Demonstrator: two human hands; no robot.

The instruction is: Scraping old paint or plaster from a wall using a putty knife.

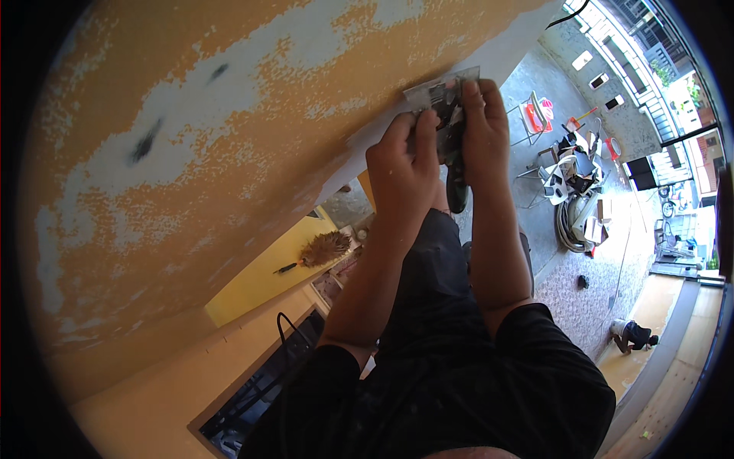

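Both of my hands are raised against the patchy orange-and-white painted surface (153,115) at its lower edge. My left hand (401,164) has its fingers curled closed on a flat, smeared metal scraper blade (442,93). My right hand (485,134) grips the same tool at the blade's right side, thumb on top. A dark piece, apparently its handle, hangs down between my hands; part of the tool is hidden by my fingers.
A feather duster (325,249) lies by a yellow board (241,283). Below at the right are a chair with red items (537,115), a cluttered pile with coiled hose (573,222) and a crouching person (634,336). A dark-framed opening (229,421) is at lower left.
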